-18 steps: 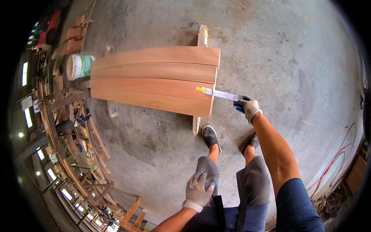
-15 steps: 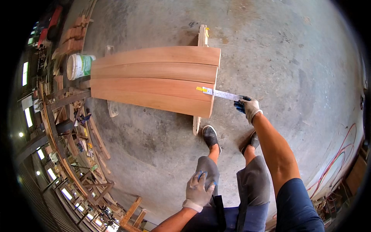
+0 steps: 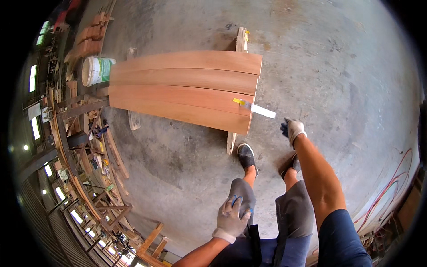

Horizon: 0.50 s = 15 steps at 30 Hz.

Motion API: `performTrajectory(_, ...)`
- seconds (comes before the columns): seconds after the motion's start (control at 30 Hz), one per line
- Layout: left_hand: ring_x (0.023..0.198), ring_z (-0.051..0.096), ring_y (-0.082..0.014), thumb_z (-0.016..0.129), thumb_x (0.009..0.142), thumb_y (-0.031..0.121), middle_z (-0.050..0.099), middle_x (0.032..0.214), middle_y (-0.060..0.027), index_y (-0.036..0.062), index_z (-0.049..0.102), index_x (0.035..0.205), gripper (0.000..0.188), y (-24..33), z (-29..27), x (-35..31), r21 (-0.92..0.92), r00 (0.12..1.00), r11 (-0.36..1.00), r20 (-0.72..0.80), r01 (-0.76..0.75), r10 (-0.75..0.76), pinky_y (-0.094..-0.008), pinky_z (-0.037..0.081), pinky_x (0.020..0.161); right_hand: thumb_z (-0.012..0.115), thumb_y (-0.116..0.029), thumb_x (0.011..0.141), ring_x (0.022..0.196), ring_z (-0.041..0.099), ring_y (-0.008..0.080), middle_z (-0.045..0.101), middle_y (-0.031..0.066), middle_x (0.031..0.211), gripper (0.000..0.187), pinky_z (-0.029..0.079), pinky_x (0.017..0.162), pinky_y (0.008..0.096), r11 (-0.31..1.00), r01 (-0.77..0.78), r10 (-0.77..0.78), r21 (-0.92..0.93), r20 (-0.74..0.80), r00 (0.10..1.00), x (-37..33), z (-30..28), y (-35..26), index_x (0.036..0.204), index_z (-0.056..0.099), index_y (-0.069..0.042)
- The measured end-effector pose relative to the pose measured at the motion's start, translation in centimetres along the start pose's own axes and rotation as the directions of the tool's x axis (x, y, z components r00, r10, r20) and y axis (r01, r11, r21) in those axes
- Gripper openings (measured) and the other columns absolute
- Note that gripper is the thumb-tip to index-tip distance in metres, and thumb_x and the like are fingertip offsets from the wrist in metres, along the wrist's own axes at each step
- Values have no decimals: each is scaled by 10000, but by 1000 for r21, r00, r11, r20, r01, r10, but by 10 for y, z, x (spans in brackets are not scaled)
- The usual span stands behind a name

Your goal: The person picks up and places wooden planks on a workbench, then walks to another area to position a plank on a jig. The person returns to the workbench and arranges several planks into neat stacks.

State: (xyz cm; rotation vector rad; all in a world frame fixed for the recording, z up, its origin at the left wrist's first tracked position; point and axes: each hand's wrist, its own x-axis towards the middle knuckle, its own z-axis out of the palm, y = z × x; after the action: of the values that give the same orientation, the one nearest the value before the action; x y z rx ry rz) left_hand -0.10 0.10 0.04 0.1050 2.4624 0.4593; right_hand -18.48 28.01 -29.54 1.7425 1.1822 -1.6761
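Several reddish-brown wooden boards (image 3: pixel 178 80) lie side by side, their right ends over a pale wooden crosspiece (image 3: pixel 240 41). On one board near its right end, a piece of yellow tape (image 3: pixel 236 101) touches a white strip (image 3: pixel 264 111), which sticks out past the edge with its plain face showing. My right hand (image 3: pixel 294 130), in a pale glove with dark blue fingertips, is just beyond the strip's free end, apart from it and holding nothing, fingers loosely bent. My left hand (image 3: pixel 231 219), also gloved, rests with spread fingers on my left thigh.
A white and green bucket (image 3: pixel 95 71) stands at the boards' far left end. Timber and metal framing (image 3: pixel 84 111) crowd the left side. Red hoses (image 3: pixel 393 180) run along the floor at the right. My shoes (image 3: pixel 247 158) are near the crosspiece's lower end.
My right hand has let go of the strip and drawn away to the right and down. The strip's printed face has given way to a plain one. My left hand stays on the thigh.
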Motion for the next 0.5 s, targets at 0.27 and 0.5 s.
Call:
performTrajectory(0.27, 1257, 540, -381, 771, 831, 348, 583, 1321, -196, 12, 619, 1288, 587, -4, -4, -1, -52, 999, 998, 12, 36, -35, -484, 437, 1062, 902, -442, 723, 1036, 667, 233, 663, 170, 1226, 1094, 560, 803, 354, 838, 193, 22, -511, 386, 922, -66, 74, 42, 1500, 360, 105)
performTrajectory(0.5, 1208, 568, -411, 724, 868, 377, 587, 1294, -237, -12, 625, 1274, 571, -16, -11, 1, -85, 999, 996, -30, 36, -39, -493, 473, 1014, 920, -266, 740, 1097, 670, 233, 662, 163, 1258, 783, 556, 934, 355, 947, 291, -181, -136, 524, 832, -30, 131, 54, 1332, 516, 50)
